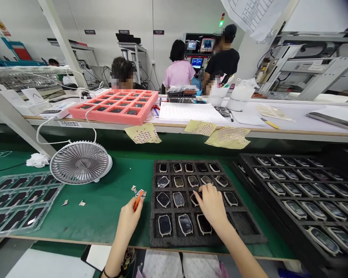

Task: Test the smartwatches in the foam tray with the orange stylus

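Note:
My left hand [129, 214] is closed around an orange tool [138, 200], whose tip is over a few small pale pieces [141, 193] on the green mat. To its right lies a dark foam tray [174, 241] with watch-like cases in its compartments. My right hand [210, 202] reaches over the middle of this tray, its fingers at a case [195, 199] in the third row; the hand hides part of it, and whether the fingers grip it is unclear. One compartment [245, 224] at the tray's lower right holds no case.
A white fan [81, 162] stands at the left behind a clear tray [53, 197] of dark parts. More filled dark trays [281, 200] are at the right. A shelf edge [174, 129] crosses behind, carrying a pink tray [145, 116] and papers [191, 112]. People are beyond it.

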The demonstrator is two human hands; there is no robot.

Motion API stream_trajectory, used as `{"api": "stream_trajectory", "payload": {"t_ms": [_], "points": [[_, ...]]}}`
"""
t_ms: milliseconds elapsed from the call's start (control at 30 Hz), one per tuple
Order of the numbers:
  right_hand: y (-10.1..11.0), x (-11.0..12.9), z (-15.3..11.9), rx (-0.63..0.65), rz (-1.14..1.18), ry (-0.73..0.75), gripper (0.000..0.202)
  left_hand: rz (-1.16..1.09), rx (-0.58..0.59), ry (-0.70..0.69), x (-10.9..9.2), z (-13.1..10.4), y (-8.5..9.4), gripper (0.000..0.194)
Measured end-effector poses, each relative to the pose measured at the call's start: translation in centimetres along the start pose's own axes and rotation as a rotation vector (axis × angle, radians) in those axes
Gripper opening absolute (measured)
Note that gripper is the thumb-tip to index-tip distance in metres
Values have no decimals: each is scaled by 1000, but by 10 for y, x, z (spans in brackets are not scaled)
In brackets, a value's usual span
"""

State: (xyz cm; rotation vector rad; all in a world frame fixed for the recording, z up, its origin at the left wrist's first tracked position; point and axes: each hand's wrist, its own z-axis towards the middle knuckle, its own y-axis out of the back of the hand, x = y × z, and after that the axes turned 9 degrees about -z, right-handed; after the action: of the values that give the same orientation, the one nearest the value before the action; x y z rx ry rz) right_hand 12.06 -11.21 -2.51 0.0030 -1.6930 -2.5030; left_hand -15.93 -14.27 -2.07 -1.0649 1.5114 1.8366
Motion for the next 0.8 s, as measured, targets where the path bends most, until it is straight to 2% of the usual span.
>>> {"api": "stream_trajectory", "payload": {"t_ms": [100, 200, 300, 433, 567, 667, 800], "points": [[-6, -18, -2, 28, 10, 10, 32, -22, -4, 28, -9, -2, 0, 28], [-5, -18, -1, 65, 330, -3, 30, -163, 72, -22, -25, -7, -9, 28], [5, -9, 1, 151, 746, -93, 27, -318, 242, -80, -46, -14, -27, 30], [25, 3, 4, 219, 1273, -329, 29, -524, 550, -60, -72, -24, -53, 37], [44, 13, 5, 355, 1743, -453, 25, -664, 698, 15, -91, -30, -72, 41], [51, 19, 4, 402, 1870, -476, 23, -693, 718, 15, -98, -31, -79, 43], [51, 21, 3, 407, 1858, -469, 24, -681, 702, -27, -101, -31, -79, 42]]}}
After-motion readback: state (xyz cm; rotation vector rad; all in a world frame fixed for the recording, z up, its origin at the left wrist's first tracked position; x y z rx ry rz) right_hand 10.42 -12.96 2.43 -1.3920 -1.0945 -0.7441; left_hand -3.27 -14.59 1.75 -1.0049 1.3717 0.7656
